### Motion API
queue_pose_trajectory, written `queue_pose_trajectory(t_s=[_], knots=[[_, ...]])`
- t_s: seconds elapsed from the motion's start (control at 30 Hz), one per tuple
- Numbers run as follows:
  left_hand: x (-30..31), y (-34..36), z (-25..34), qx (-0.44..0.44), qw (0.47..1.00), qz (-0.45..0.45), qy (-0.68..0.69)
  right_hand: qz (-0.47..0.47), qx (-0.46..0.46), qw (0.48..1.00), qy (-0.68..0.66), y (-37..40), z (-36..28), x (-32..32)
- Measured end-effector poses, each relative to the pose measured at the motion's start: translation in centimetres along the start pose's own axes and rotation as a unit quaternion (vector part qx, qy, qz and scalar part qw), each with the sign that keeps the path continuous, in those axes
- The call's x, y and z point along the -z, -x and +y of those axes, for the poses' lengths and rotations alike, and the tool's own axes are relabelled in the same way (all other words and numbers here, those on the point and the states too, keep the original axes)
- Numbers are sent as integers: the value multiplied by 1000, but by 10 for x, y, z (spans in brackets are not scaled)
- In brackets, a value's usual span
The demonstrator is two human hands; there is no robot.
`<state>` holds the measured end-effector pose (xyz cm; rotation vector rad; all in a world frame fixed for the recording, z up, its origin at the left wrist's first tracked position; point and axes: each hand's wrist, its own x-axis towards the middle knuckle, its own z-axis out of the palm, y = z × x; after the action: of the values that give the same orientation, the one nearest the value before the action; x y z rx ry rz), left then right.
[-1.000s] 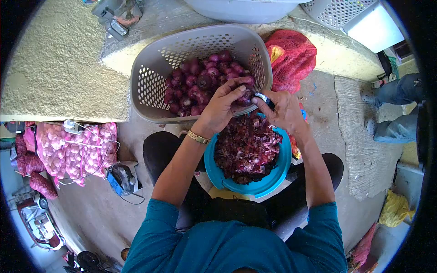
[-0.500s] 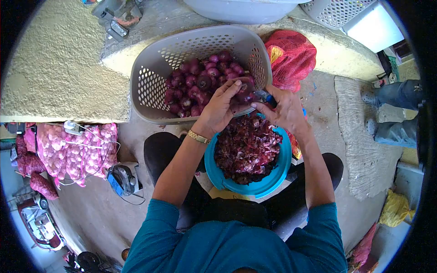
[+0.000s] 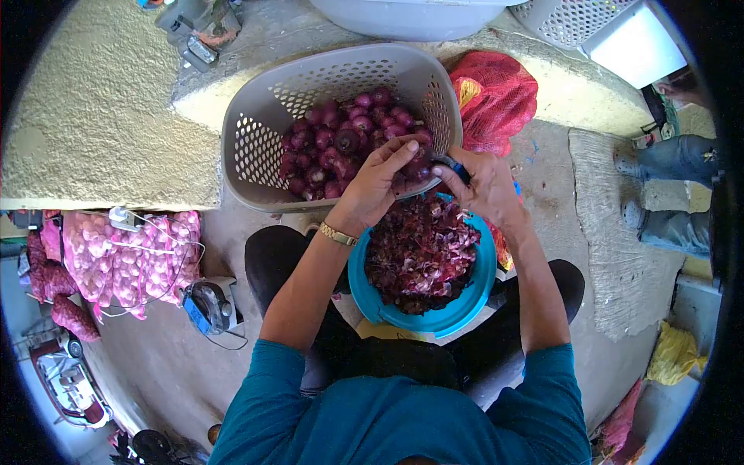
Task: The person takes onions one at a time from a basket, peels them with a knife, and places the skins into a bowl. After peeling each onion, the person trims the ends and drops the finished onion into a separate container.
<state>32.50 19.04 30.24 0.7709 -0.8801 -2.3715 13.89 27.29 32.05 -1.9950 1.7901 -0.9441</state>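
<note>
My left hand (image 3: 378, 180), with a gold watch on its wrist, is closed around a red onion (image 3: 419, 166) over the front rim of the grey basket (image 3: 256, 85). My right hand (image 3: 488, 186) grips a small knife (image 3: 459, 166) with a dark blue handle against the onion's right side. Its blade is mostly hidden. Many red onions (image 3: 329, 139) lie inside the basket. Below my hands, between my knees, stands a turquoise tub (image 3: 486, 287) full of dry onion skins (image 3: 422, 252).
A red mesh sack (image 3: 500, 97) leans right of the basket. Pink net sacks of pale bulbs (image 3: 128, 252) and a scale (image 3: 209, 306) are at left. Another person's legs (image 3: 670, 194) show at far right. A grey tub (image 3: 418, 19) sits on the ledge ahead.
The onion has turned slightly in my left hand. My right thumb has shifted up toward it along with the knife. At top right, part of the other person has come into view.
</note>
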Motion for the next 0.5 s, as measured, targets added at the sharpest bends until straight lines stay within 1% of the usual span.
queue_pose_trajectory(t_s=[0.13, 0.2, 0.33, 0.4, 0.43, 0.5], knots=[[2, 1, 2, -14, 1000, -3, -25, -2, -11, 1000, -11, 1, 2, -3], [3, 1, 2, -37, 999, -4, -28, 12, -13, 1000, 0, 1, 0, -4], [5, 0, 0, -33, 999, 7, -24, -3, -1, 1000, 31, 2, 0, 0], [3, 0, 2, -21, 1000, 11, 4, -36, 48, 997, 49, 2, -2, 4], [2, 1, 4, -21, 1000, 12, 4, -37, 48, 997, 49, 2, -3, 4], [-3, 4, 5, -23, 999, 20, 17, -41, 89, 994, 38, 4, -6, 4]])
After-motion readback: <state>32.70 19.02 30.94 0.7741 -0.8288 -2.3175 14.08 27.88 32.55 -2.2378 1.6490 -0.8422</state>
